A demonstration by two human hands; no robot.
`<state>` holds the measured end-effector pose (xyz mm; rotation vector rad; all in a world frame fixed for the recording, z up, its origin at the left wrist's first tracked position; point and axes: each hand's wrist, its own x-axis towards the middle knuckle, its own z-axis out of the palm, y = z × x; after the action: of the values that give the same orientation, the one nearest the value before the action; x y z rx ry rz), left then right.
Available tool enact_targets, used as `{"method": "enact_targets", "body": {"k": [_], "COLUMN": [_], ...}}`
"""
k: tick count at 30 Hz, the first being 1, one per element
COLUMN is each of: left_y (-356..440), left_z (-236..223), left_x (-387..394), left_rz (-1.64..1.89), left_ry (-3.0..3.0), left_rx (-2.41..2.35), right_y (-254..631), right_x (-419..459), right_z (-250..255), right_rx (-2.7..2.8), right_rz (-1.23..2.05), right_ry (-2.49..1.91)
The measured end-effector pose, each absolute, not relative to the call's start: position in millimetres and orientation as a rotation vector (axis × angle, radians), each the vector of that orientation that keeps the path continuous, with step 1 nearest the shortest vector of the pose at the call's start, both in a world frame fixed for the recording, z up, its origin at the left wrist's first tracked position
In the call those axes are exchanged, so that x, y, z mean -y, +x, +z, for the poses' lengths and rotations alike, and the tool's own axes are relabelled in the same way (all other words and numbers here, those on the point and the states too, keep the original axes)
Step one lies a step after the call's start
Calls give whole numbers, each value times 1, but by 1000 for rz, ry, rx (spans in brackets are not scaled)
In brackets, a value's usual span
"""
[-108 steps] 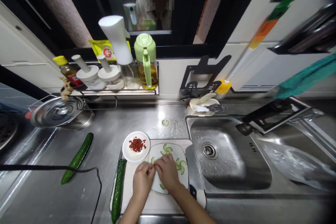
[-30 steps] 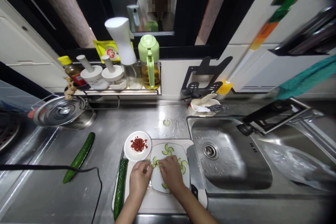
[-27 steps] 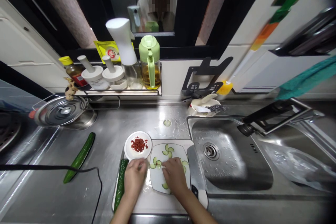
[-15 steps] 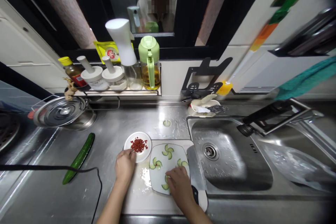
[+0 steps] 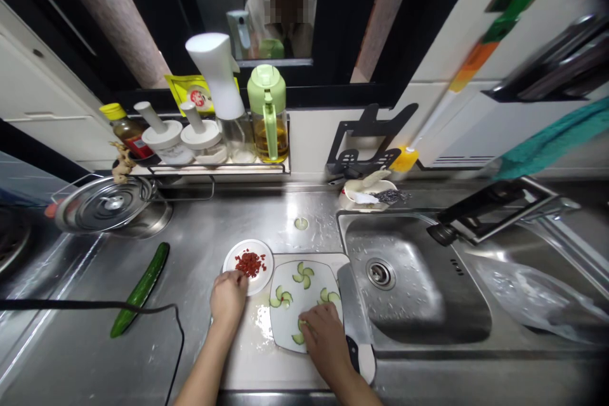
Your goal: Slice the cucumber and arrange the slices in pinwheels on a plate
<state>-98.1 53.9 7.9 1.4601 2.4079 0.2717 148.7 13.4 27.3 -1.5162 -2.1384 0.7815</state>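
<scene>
My left hand [image 5: 229, 299] is at the near left rim of a small round white plate [image 5: 262, 282], its fingertips pinched together beside a pile of red goji berries [image 5: 249, 262]. What the pinch holds, if anything, is too small to make out. Over a squarish white plate [image 5: 295, 295] my right hand [image 5: 326, 336] has its fingers bent and closed on a cucumber slice [image 5: 299, 337] at the front. Green-edged cucumber slices [image 5: 303, 275] form pinwheels on this plate; the left one has a red dot at its middle. My right hand partly covers the right and front groups.
Both plates rest on a pale cutting board [image 5: 252, 355], with a knife [image 5: 353, 304] along its right side by the sink [image 5: 423, 336]. A whole cucumber [image 5: 141, 292] and a black cable [image 5: 178, 323] lie left. Seasoning jars and an oil bottle [image 5: 269, 114] line the back rack.
The view has shifted slightly. Both hands stay almost where they were, the left at the berries and the right on the cucumber slices.
</scene>
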Motion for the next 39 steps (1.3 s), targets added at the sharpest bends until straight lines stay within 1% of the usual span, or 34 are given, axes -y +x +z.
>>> {"method": "enact_targets", "body": {"k": [12, 16, 20, 24, 28, 31, 35, 39], "left_y": [-106, -104, -87, -56, -22, -5, 3, 5], "left_z": [16, 21, 26, 30, 31, 29, 26, 21], "left_x": [-36, -30, -32, -46, -64, -75, -82, -86], "left_rz": [501, 631, 742, 838, 834, 740, 570, 483], "left_ry": [1365, 1289, 1324, 1517, 1706, 1829, 1925, 2004], "left_rx": [-2380, -2335, -2246, -2017, -1842, -1753, -1719, -1723], "right_y": [151, 153, 157, 163, 164, 162, 158, 155], "right_x": [-15, -16, -23, -36, -54, -65, -73, -76], "right_z": [35, 38, 41, 45, 46, 43, 37, 35], "right_rx": [2170, 2159, 2132, 2124, 2099, 2106, 2117, 2127], "right_rz": [792, 809, 794, 737, 709, 691, 679, 686], "right_ry": [-1557, -1582, -1600, -1608, -1647, -1708, -1760, -1775]}}
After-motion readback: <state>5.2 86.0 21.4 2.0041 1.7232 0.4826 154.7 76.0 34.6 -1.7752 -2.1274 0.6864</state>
